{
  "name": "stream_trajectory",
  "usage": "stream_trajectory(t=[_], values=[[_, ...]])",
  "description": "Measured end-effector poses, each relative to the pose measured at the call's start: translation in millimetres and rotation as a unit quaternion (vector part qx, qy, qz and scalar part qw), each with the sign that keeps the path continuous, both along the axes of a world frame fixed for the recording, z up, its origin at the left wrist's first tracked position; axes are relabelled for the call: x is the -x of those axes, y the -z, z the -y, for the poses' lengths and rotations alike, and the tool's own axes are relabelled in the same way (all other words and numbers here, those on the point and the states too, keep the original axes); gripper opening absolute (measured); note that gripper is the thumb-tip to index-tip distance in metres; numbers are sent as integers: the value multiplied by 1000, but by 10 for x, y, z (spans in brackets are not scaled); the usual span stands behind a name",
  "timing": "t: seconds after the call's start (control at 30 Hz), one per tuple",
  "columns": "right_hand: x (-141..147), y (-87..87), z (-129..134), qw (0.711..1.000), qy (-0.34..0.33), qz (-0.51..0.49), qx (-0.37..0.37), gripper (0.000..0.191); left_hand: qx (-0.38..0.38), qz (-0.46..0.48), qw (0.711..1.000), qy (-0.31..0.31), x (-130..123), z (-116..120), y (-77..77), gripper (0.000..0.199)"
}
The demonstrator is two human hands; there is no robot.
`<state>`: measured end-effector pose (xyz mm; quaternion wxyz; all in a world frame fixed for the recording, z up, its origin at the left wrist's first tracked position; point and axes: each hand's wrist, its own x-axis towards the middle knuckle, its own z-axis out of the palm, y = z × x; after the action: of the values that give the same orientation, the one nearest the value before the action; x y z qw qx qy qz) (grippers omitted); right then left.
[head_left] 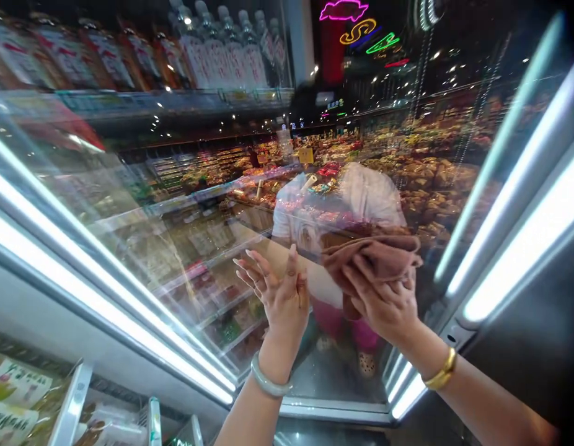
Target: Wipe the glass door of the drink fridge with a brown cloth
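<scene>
My right hand (pixel 389 306) holds a folded brown cloth (pixel 384 257) up against a large glass pane (pixel 324 353), with its fingers laid over the cloth. A gold bangle (pixel 442 368) is on that wrist. Beside it, to the left, my left hand (pixel 280 294) is raised at the pane with fingers spread and nothing in it. Whether its fingertips touch the glass I cannot tell. On the left wrist sits a pale green bangle (pixel 271 381). Reflections of a person in a light top and of store displays overlap the glass.
Bright light strips (pixel 82 291) run along the left, and more light tubes (pixel 524 248) line the right. Packaged goods (pixel 17 396) stand on shelving at the lower left. Several bottles (pixel 222 56) show at the upper left. The pane's metal bottom frame (pixel 336 410) lies below my hands.
</scene>
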<state>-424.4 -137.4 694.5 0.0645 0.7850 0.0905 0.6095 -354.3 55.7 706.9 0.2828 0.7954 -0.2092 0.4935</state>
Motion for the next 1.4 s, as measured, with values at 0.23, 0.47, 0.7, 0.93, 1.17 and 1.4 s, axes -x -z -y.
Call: stream_trajectory(t=[0.23,0.47,0.7,0.93,1.17,1.4], values=[[-30,-618,-25,995,31,67,-67,63,-15,-7,1000,21,222,528,-467,66],[136,26,278,999,4,40,-21,53,-50,16,996,66,261,712,-129,75],[207,-248,491,990,4,68,-122,72,-82,-14,992,93,464,1039,-202,67],[186,58,390,999,-28,37,-19,61,-101,40,991,78,360,842,89,73],[377,486,571,997,-46,-2,-58,63,-105,3,993,61,460,894,444,70],[265,-334,515,990,-42,37,-131,74,-72,-47,993,77,593,1109,187,60]])
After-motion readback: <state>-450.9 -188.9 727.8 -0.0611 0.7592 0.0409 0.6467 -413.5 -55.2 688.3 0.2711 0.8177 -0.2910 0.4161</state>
